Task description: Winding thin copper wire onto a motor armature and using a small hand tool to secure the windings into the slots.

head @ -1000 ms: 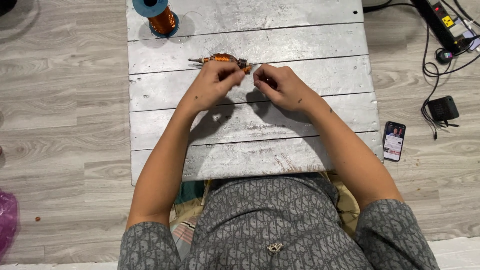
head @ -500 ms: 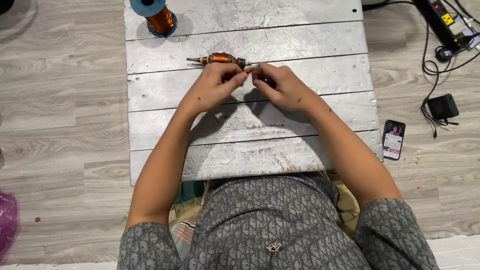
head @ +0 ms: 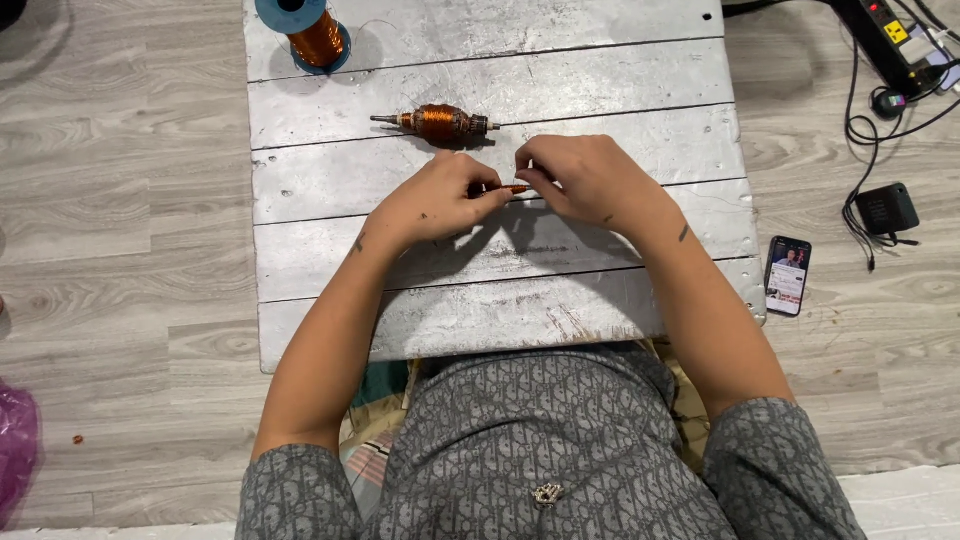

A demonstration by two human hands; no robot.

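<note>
My left hand [head: 435,198] and my right hand [head: 578,175] meet over the middle of a grey painted plank board [head: 620,80]. Between their fingertips they pinch a small orange copper piece [head: 516,188], mostly hidden by the fingers. Just beyond the hands a motor armature wound with copper wire [head: 437,122] lies on its side on the board, apart from both hands. A spool of copper wire with a blue flange [head: 308,28] stands at the board's far left corner.
A phone with a lit screen [head: 788,275] lies on the wooden floor right of the board. A black adapter [head: 885,209], cables and a power strip [head: 882,30] sit at the far right. A purple bag [head: 15,452] is at the lower left.
Both hands have drawn back toward me from the armature, which now lies alone on the board. The small copper piece now shows between the fingertips.
</note>
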